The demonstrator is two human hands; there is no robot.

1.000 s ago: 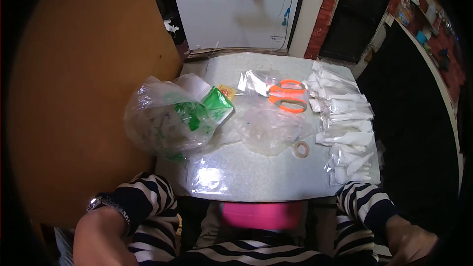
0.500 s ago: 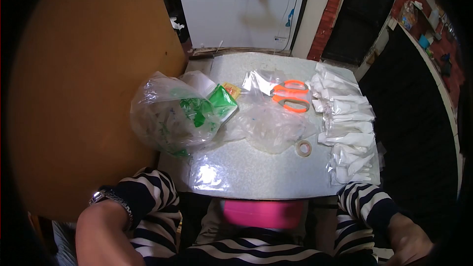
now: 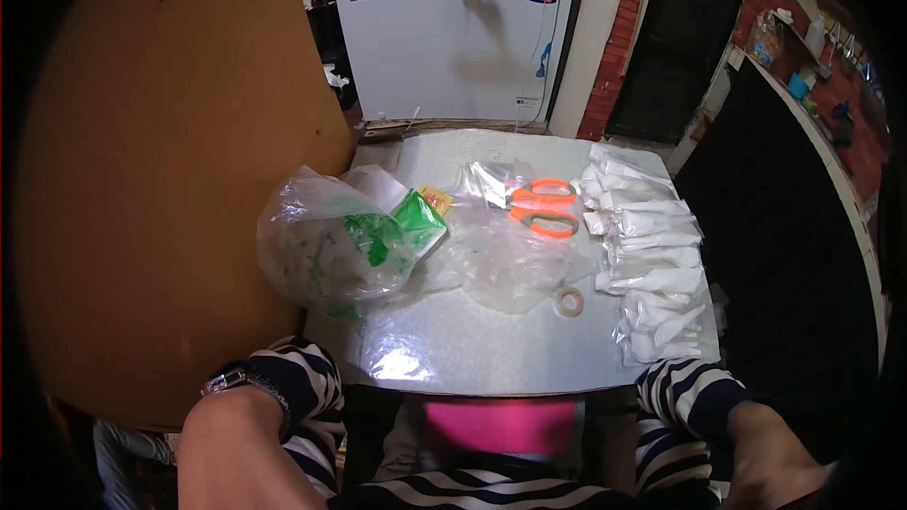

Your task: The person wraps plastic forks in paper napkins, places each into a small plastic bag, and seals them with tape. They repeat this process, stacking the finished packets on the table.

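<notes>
At the lower left, my left hand [image 3: 241, 449] is seen from its wrist and back, a watch beside the striped sleeve; its fingers are out of frame. My right hand [image 3: 775, 458] hangs low at the right, near the table's front corner, its fingers hidden. Neither hand touches anything on the table [image 3: 482, 349]. A large clear bag with green print [image 3: 331, 246] lies at the left, beside a green and white packet [image 3: 420, 222]. Orange-handled scissors [image 3: 548, 208] rest on clear plastic bags [image 3: 515, 264], with a tape roll [image 3: 569, 302] just in front.
Several wrapped white packets [image 3: 652, 246] line the table's right edge. A white chest freezer [image 3: 453, 47] stands behind the table. A brown panel [image 3: 170, 151] rises at the left, and a pink object [image 3: 501, 425] shows below the front edge.
The view has tilted up slightly, so the table appears lower. Both hands have shifted a little within the frame. The things on the table lie as before.
</notes>
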